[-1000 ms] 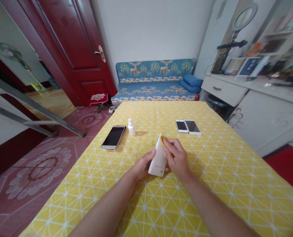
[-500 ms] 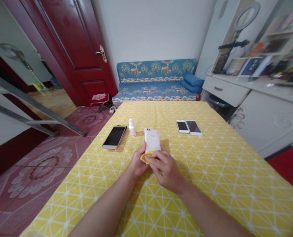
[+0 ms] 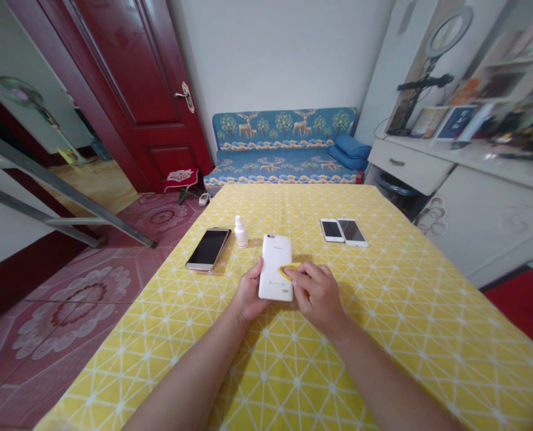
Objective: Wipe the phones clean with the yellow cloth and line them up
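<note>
Right at the centre of the bench (image 3: pixel 396 323), under a yellow cotton-look cloth printed with a white lattice, a white smartphone (image 3: pixel 275 267) lies back-up: smooth, glossy shell, rounded corners, long side pointing away. The left hand (image 3: pixel 250 293) sits at its left edge, fingers (image 3: pixel 258 276) curled against the side and holding it. Over on the right, the right hand (image 3: pixel 317 296) is nearly closed, its fingers (image 3: pixel 302 271) pinching a soft yellow wiping cloth (image 3: pixel 289 270) flat against the phone's back, near the right edge.

Count the phones: four on the bench! Further out on the left, a gold-framed phone (image 3: pixel 208 249) shows a dark glass screen, just beside one small white dropper bottle (image 3: pixel 241 232). Out to the right, two white-framed phones (image 3: pixel 331 230) (image 3: pixel 352 233) lie screen-up, side by side and touching. Beyond the bench, a blue deer-print sofa (image 3: pixel 284 143) carries two blue cushions (image 3: pixel 349 151).
</note>
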### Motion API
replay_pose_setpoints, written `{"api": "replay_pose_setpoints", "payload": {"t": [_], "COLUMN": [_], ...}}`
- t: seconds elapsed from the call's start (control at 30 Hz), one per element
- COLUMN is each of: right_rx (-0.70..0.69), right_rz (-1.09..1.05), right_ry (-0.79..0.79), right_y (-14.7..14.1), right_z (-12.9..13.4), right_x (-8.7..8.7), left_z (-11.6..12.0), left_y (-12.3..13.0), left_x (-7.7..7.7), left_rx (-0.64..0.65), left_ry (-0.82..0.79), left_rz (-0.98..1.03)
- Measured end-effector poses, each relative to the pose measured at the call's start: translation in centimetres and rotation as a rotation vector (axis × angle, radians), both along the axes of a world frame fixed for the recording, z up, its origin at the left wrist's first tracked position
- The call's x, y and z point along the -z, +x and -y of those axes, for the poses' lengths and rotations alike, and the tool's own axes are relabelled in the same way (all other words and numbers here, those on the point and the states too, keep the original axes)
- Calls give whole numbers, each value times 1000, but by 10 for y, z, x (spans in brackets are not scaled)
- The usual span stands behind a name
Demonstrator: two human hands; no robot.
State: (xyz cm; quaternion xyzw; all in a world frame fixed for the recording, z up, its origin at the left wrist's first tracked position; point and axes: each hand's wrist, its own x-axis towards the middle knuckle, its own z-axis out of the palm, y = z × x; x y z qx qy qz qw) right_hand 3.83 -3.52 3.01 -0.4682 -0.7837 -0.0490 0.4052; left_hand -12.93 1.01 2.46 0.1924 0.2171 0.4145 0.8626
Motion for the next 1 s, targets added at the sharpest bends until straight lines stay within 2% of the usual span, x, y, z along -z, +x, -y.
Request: {"api": "replay_pose_setpoints", "payload": {"t": [0.1,0.2,0.33,0.47,0.6,0.77,0.83,0.93,1.0], "right_rx": [85,129,186,186,126,-139,-177,-127,-114], "right_rz": [-39,-184,-413,-412,-320,-375,-361,-473,-649], "right_ry": [27,29,7,-62,-91,-176,-208,-308,-483], "right_y": [6,13,23,26,17,3,-1,-5,-8], "right_z": [-4,-8,-17,-22,-15,0,3,2,0], "right_x": [1,2,9,16,9,-5,-5,-1,1], "left_z": [4,6,7,8,8,6,5,3,2], "left_y": [0,-1,-4,-6,-5,2,7,11,11], "left_x": [1,0,-3,-9,-9,-5,-3,-1,0], "left_rx": [142,291,352,187,-62,-328,-384,-478,-548], "left_ry": [10,59,96,137,228,381,415,454,504], "left_rz": [-2,20,59,91,9,-232,-332,-444,-509]}}
